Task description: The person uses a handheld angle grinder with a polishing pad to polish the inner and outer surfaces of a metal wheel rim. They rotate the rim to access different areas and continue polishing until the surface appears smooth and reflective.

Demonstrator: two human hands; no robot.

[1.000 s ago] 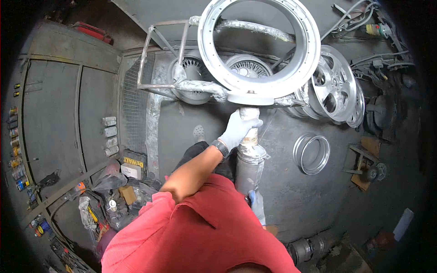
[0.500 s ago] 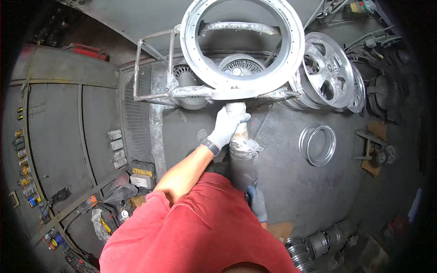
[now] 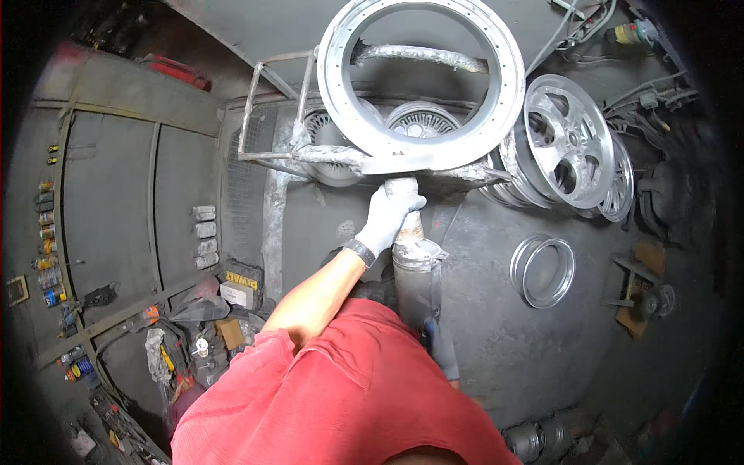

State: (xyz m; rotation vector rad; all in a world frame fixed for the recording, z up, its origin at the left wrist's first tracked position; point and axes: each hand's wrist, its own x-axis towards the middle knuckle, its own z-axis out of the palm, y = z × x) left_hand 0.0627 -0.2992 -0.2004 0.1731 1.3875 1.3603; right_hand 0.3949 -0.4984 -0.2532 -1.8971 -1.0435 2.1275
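Note:
My left hand (image 3: 390, 215), in a whitish glove, is closed around the pale, taped neck of a thick grey cylindrical tool (image 3: 417, 280). The tool's front end lies just under the lower edge of a large silver wheel ring (image 3: 353, 124); whether they touch is hard to tell. This ring has small holes round its face and leans on a crusted metal frame (image 3: 329, 155). Beside the tool's near end, my right hand (image 3: 444, 355) in a blue-grey glove appears wrapped on it, with its fingers mostly hidden.
Spoked wheels (image 3: 415, 120) sit behind the ring, and a five-spoke wheel (image 3: 570, 139) leans at right. A bare rim (image 3: 518, 271) lies on the grey floor. Spray cans (image 3: 205, 229) line the left wall, above a cluttered heap with a yellow-and-black box (image 3: 242, 279).
The whole view has tilted a little, so the wheels at right sit lower and the left wall higher. Both hands stay on the tool in nearly the same place.

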